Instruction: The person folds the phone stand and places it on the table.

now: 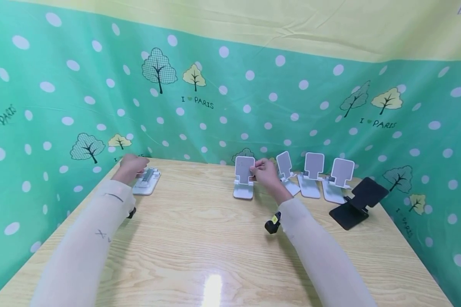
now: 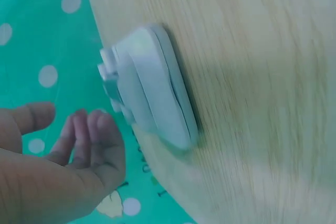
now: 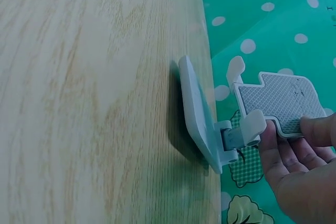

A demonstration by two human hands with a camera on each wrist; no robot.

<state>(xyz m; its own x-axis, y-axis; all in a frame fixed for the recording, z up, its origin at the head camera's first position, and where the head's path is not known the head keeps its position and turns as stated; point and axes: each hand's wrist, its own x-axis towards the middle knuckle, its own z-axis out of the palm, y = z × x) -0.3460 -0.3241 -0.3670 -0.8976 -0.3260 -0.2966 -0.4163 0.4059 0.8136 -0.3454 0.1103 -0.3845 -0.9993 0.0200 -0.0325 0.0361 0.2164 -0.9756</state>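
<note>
In the head view, a white phone stand (image 1: 243, 170) with a grey pad stands unfolded on the table. My right hand (image 1: 266, 174) holds the right edge of its upright plate. The right wrist view shows the thumb of that hand (image 3: 302, 177) on the pad face of the stand (image 3: 283, 100) and the other fingers behind it. Far to the left lies a second white phone stand (image 1: 146, 184), folded flat. Beside it is my left hand (image 1: 132, 166); in the left wrist view its bent fingers (image 2: 107, 145) are apart from the folded stand (image 2: 149, 82), with nothing between thumb and fingers.
Right of my right hand, three more white phone stands (image 1: 284, 164) (image 1: 314, 165) (image 1: 342, 171) stand unfolded in a row. A black phone stand (image 1: 369, 194) is at the right end. Behind the wooden table (image 1: 184, 230) hangs a green dotted curtain (image 1: 253, 98).
</note>
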